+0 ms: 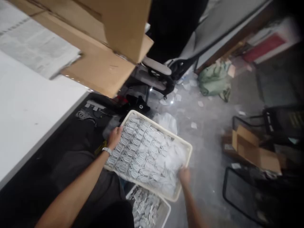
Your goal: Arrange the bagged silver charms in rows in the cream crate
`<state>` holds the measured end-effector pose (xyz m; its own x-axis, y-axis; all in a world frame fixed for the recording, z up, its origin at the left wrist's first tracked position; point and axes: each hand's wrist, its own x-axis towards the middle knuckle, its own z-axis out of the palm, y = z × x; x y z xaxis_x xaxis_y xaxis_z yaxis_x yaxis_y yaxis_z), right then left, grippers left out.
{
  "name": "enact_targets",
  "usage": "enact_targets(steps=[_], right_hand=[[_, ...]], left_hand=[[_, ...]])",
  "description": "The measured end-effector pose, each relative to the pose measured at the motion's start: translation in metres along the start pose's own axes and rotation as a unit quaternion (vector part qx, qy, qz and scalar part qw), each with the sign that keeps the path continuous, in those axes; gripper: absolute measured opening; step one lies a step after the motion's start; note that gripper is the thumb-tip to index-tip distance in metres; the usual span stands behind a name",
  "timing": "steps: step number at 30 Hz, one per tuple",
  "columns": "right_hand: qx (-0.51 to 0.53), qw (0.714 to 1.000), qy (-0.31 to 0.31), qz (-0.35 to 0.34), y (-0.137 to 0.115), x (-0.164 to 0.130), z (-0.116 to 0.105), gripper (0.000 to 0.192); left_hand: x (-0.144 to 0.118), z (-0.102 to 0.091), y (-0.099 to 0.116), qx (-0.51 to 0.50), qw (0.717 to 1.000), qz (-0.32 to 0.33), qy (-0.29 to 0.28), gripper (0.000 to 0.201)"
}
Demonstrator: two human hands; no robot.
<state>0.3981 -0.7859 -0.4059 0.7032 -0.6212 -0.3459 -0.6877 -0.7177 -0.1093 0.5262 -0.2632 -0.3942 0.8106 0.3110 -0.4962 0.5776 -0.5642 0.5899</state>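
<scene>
Gripping the white tray [188, 148] of packets at opposite rims, left hand [114, 136] and right hand [184, 176] clamped, a tilt could spill packets onto the lower tray [166, 207].

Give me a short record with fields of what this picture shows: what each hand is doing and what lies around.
left hand: left hand with a wristband grips the left rim of the cream plastic tray
right hand: right hand holds the tray's near right edge, blurred
tray contents: rows of small white bagged parts
below: second cream tray of similar parts
left side: white tabletop
above: brown cardboard boxes
floor: grey floor with paper scraps, green cloth bundle, open cardboard box
</scene>
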Motion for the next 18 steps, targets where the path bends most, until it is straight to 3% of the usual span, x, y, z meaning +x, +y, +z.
enact_targets(steps=[7,12,18], right_hand=[[0.048,0.996,0.023,0.077,0.017,0.007,0.028,0.039],[0.074,0.993,0.025,0.084,0.019,0.008,0.032,0.04],[0.101,0.993,0.016,0.064,0.02,0.003,0.028,0.045]], left_hand=[[0.002,0.0,0.003,0.07,0.997,-0.018,0.028,0.065],[-0.003,-0.003,-0.002,0.08,0.996,-0.028,0.033,0.071],[-0.015,-0.009,-0.009,0.069,0.998,-0.007,-0.008,0.07]])
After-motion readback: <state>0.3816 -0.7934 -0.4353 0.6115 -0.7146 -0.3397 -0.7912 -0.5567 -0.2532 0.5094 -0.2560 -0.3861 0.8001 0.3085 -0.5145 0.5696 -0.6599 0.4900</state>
